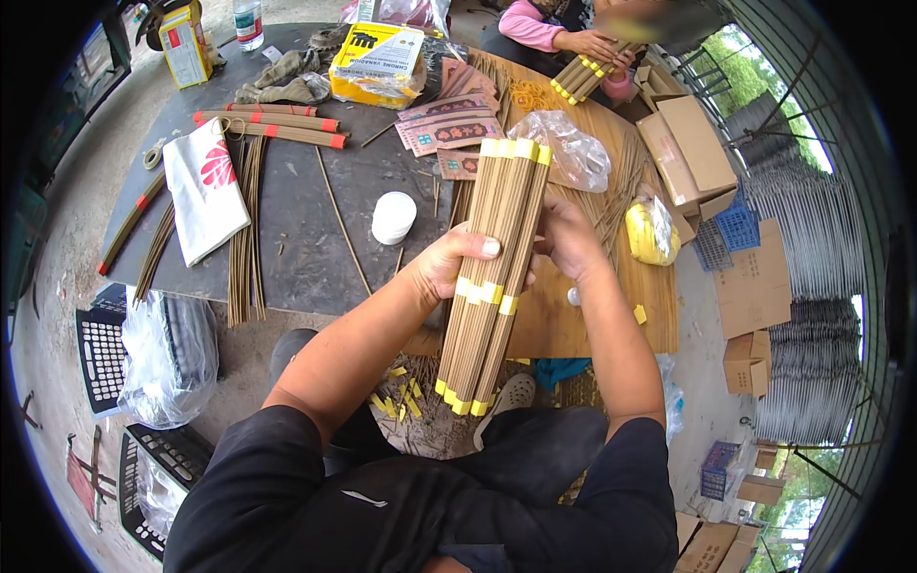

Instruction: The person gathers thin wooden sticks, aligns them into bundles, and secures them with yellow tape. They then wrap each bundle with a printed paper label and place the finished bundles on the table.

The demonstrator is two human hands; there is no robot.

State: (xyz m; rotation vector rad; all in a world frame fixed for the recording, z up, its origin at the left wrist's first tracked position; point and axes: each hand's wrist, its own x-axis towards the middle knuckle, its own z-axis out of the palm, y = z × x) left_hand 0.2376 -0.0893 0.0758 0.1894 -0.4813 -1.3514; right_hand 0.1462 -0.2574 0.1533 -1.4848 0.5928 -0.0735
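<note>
In front of me stand several bundles of thin brown incense sticks [504, 210], pressed side by side, with yellow bands at both ends and around the middle. My left hand [447, 263] is closed around them from the left, its thumb lying across the front. My right hand [571, 239] is curled against their right side; its fingertips are partly hidden behind the sticks. Pink printed paper labels [449, 124] lie just beyond the bundles. A clear plastic bag [571, 143] rests past my right hand, and a yellow pack in plastic [653, 231] sits to its right.
Red-banded stick bundles [277, 129], a white bag [205, 191] and a white round lid [393, 218] lie on the dark tabletop [306, 267]. Across the table another person's hands [597, 48] hold yellow-banded bundles. Cardboard boxes [697, 158] stand right, black crates [100, 353] left.
</note>
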